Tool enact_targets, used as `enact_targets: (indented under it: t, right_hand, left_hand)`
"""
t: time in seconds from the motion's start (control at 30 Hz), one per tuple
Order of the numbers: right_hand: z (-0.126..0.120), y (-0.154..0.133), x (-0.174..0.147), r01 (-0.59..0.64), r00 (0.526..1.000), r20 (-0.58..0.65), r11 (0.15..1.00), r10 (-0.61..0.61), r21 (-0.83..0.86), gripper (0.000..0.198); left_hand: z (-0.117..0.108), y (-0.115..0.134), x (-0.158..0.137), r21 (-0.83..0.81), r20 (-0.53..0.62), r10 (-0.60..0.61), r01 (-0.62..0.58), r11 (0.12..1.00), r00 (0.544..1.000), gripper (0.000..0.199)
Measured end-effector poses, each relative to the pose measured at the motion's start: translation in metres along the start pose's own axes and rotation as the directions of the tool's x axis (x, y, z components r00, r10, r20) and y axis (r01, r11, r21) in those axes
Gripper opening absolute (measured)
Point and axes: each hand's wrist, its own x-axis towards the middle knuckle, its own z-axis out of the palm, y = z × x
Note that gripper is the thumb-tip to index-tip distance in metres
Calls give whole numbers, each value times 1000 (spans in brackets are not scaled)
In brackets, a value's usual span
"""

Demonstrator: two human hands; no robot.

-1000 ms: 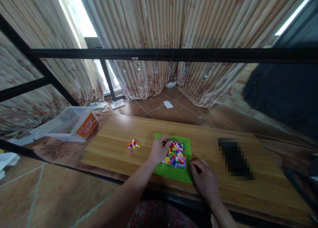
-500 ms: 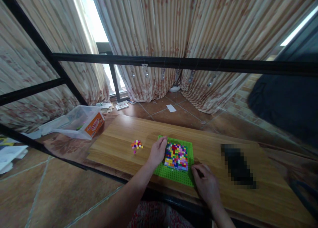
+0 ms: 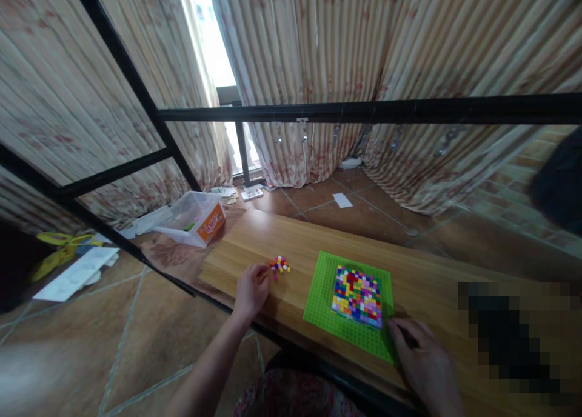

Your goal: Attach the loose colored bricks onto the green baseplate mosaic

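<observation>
On the wooden table lies a green studded baseplate (image 3: 316,296). A square of small multicoloured building bricks (image 3: 357,296) covers its middle. My right hand (image 3: 425,356) is at the plate's right edge, with curled fingers and fingertips against that edge. To the left, a small pile of loose coloured bricks (image 3: 280,263) lies on the table. My left hand (image 3: 252,291) is beside this pile, its fingers closed together at the pile's left side. Whether a brick is between those fingertips cannot be made out.
A clear plastic box (image 3: 188,214) with an orange label stands on the floor beyond the table's left end. A blurred-out dark object (image 3: 509,338) lies on the table (image 3: 254,235) at right. A black metal bar (image 3: 341,112) crosses in front of the curtains (image 3: 313,53).
My left hand has left the baseplate's left edge and moved left to the loose bricks. My right hand stays at the plate's right edge. The view has turned left.
</observation>
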Motion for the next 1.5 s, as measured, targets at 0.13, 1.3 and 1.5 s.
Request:
enact_targets:
  t: [0.13,1.3,1.5]
  right_hand:
    - [1,3,-1,-3,1000,-8,1000,3,-19,46]
    - [-3,-19,4,9,1000,-13,999,-8,39,31]
    - [-3,-19,4,-1,1000,-6,999,1,33,29]
  left_hand:
    - [4,2,-2,153,32,13,-18,988,999,8]
    - [90,106,-3,-140,261,417,-393,909,871,13]
    - [104,101,0,-276,175,350,-295,915,920,11]
